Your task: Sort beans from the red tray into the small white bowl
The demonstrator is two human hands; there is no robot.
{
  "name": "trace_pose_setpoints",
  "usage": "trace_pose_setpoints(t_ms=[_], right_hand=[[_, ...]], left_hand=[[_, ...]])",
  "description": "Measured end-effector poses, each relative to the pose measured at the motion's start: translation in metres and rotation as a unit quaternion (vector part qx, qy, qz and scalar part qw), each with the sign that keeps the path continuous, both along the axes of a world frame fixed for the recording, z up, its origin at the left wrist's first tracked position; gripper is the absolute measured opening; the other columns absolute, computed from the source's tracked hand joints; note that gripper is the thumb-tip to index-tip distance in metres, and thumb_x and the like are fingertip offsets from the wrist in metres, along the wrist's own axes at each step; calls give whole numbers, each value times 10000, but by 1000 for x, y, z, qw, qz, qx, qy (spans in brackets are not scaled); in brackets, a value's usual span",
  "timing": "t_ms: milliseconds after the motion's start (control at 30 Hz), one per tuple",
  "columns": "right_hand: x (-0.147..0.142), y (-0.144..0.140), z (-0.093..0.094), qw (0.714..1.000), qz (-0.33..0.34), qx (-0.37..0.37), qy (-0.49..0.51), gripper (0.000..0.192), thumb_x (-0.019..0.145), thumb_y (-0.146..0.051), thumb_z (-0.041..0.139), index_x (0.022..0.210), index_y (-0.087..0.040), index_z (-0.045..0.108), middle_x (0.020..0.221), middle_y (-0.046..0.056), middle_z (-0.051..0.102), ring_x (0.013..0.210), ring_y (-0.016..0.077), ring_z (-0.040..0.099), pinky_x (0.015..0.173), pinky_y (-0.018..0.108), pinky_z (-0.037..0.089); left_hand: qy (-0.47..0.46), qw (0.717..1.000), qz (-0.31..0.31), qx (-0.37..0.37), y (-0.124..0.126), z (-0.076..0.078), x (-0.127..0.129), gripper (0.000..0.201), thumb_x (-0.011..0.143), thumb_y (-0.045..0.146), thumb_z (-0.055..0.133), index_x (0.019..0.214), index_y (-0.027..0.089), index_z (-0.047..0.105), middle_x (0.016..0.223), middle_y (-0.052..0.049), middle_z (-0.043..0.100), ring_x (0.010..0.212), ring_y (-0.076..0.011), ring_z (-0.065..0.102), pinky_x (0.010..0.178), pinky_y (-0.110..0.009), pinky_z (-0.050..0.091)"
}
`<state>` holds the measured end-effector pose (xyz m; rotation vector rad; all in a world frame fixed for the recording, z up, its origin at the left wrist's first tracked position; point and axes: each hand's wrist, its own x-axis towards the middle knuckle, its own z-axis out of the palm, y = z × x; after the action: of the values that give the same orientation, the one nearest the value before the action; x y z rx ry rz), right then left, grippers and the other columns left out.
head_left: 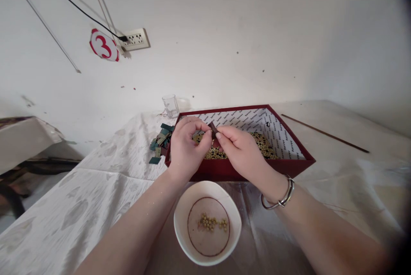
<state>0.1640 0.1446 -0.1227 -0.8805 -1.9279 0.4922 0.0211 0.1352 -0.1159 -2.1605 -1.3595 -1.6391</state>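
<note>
Small dark red piece (pixel 213 128) pinched between both hands, just above box (pixel 302 160). Sits at fingertips of L hand (pixel 186 148) & R hand (pixel 241 151), poking up slightly past them.

L hand: fingers curled tight, thumb & index closed on piece from left side; no gap visible. R hand: thumb & index pressed together on piece's lower right end, other fingers folded under. Both shut on same piece, fingertips nearly touching each other. Can't tell exact shape of piece, mostly hidden by fingers.

Directly below/behind fingers: beads (pixel 263 144) heaped in box, yellowish w/ some dark ones, touching box floor w/ printed liner. Near side of hands, toward body: white bowl (pixel 195 206) w/ few beads in it, below wrists, apart from fingers. Left of L hand fingers: pile of green & tan chips (pixel 159 143) on cloth (pixel 96 189), just beside box corner. Beyond L fingers: clear cup (pixel 171 105) near wall. Far right of R fingers: thin stick (pixel 324 133) on table, well apart. Bangle (pixel 282 195) on R wrist. On wall, up left: socket (pixel 135 39) w/ plug, tag "3" (pixel 103 45).
</note>
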Motion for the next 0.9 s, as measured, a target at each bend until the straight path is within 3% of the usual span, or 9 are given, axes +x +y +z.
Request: trace_pose_setpoints(t_ms=[900], right_hand=[[-1, 2, -2, 1000, -2, 1, -2, 205, 884, -188, 406, 720, -196, 528, 655, -6, 590, 605, 132, 538, 578, 246, 382]], left_hand=[[12, 1000, 4, 21, 3, -5, -1, 119, 786, 158, 567, 868, 200, 642, 872, -14, 615, 843, -124, 581, 766, -287, 492]])
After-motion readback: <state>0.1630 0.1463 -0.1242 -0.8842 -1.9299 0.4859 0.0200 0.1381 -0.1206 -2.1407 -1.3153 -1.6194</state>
